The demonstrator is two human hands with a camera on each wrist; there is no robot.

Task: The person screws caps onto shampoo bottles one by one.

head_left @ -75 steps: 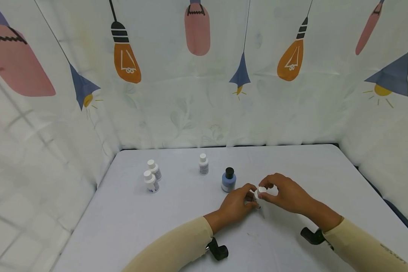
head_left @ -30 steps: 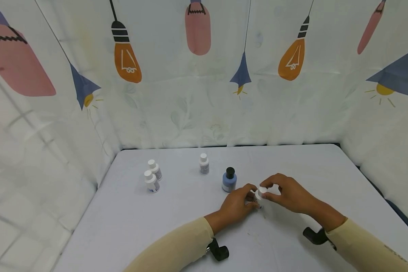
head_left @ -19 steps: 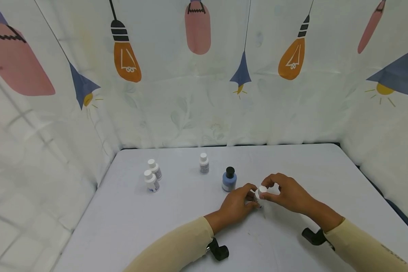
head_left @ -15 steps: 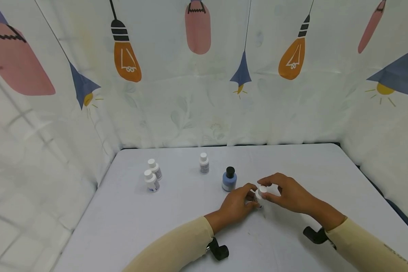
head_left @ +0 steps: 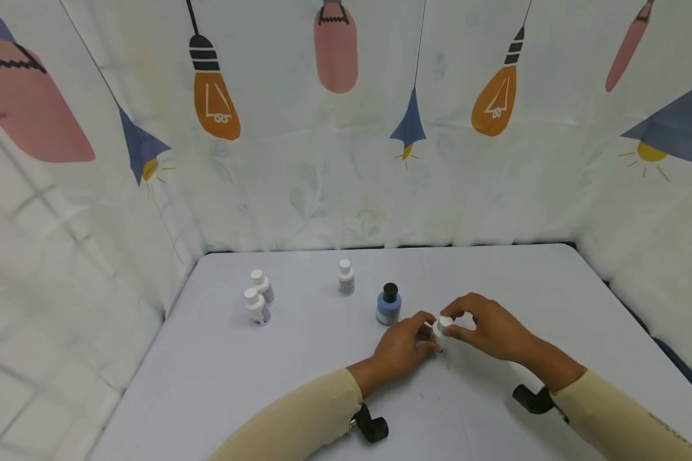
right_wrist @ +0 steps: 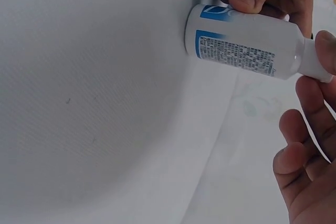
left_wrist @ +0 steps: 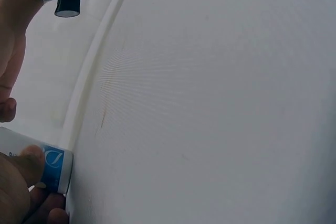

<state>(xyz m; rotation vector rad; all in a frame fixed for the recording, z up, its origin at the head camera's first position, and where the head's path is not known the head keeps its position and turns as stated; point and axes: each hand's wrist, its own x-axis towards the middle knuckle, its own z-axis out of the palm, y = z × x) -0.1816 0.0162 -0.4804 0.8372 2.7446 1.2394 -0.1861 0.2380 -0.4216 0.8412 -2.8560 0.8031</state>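
Observation:
A small white bottle [right_wrist: 247, 43] with a blue-edged printed label stands upright on the table between both hands. My left hand [head_left: 400, 347] grips its lower body, thumb on one side and fingers behind, as the left wrist view also shows. From the other side my right hand [head_left: 490, 330] pinches the white cap [right_wrist: 314, 62] between thumb and index finger; the other fingers are bent beside it. The cap sits on the bottle's neck. Just behind the left hand stands a blue bottle [head_left: 389, 308] with a black cap.
Two white bottles, a front one [head_left: 257, 309] and a rear one [head_left: 263, 287], stand close together at the left. Another white bottle [head_left: 346, 279] stands near the back middle. The white-covered table [head_left: 219, 384] ends against a patterned cloth wall [head_left: 300, 160].
The right index finger lifts off the cap about half a second ago and is back on it now. My left hand stays on the bottle, and the other bottles have not moved.

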